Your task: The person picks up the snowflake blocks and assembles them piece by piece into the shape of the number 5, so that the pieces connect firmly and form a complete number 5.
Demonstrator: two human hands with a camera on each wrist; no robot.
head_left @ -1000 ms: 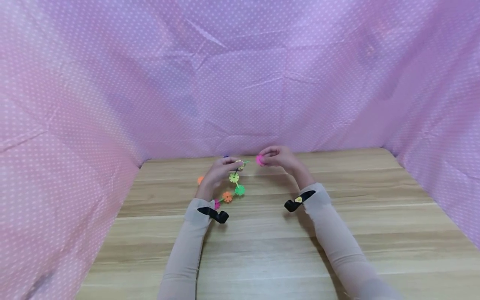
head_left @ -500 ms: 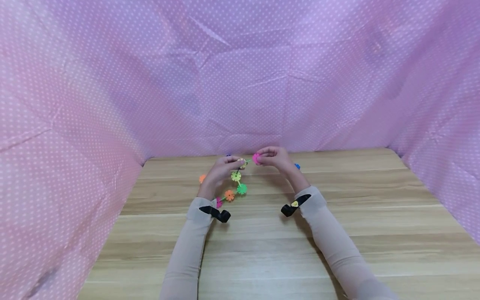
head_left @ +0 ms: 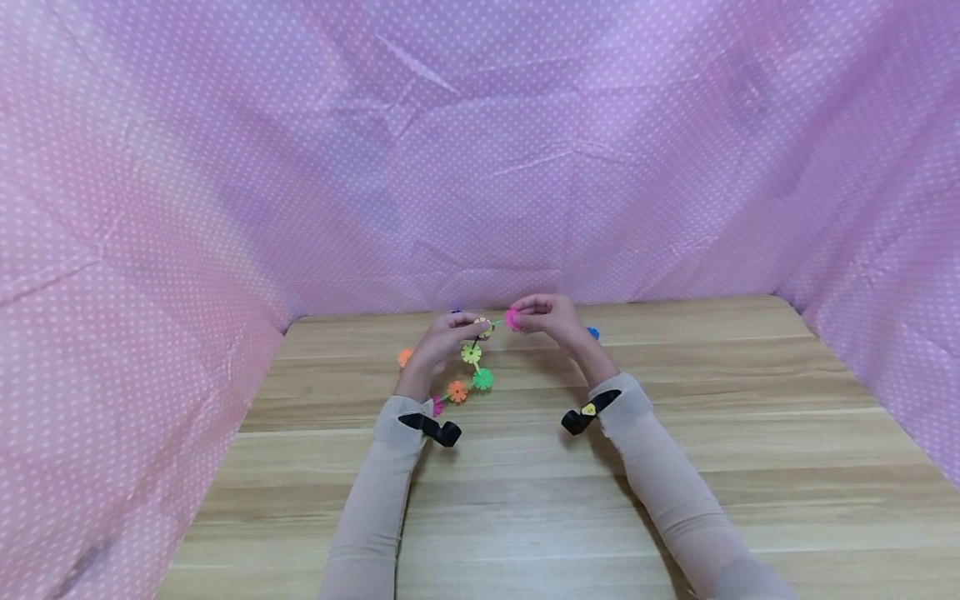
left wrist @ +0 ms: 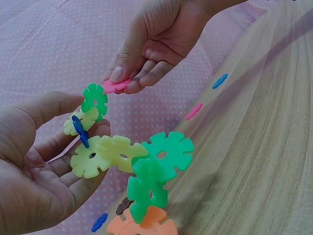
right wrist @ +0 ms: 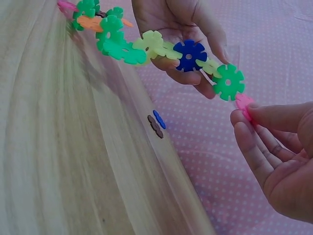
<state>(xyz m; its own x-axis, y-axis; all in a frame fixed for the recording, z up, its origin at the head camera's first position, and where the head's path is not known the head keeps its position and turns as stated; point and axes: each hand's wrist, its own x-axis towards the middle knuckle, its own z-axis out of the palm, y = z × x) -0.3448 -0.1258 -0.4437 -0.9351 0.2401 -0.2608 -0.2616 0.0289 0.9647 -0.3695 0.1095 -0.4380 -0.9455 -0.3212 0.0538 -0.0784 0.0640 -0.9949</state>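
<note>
My left hand (head_left: 446, 342) holds a chain of snowflake discs near its far end. A dark blue disc (right wrist: 190, 56) sits between pale yellow ones in that hand, and a green disc (right wrist: 229, 82) forms the end link by the fingertips. From the hand the chain sags towards the wrist through yellow, green, orange (head_left: 457, 392) and pink (head_left: 438, 406) discs. Thumb and fingers of my right hand (head_left: 553, 321) pinch a pink snowflake disc (left wrist: 116, 86), whose edge meets the rim of the green end disc. Both hands are raised over the far part of the table.
Loose discs lie along the table's far edge: a light blue one (left wrist: 220, 81) and a pink one (left wrist: 194, 111) on the right, a brown one (right wrist: 155, 126) and a blue one (right wrist: 159, 119) on the left. Polka-dot pink cloth (head_left: 480, 167) rises behind the wooden table (head_left: 517, 517).
My right hand has brought the pink disc leftwards, closing the gap to the green end disc. The left hand keeps its hold. A blue disc has come into sight behind the right wrist.
</note>
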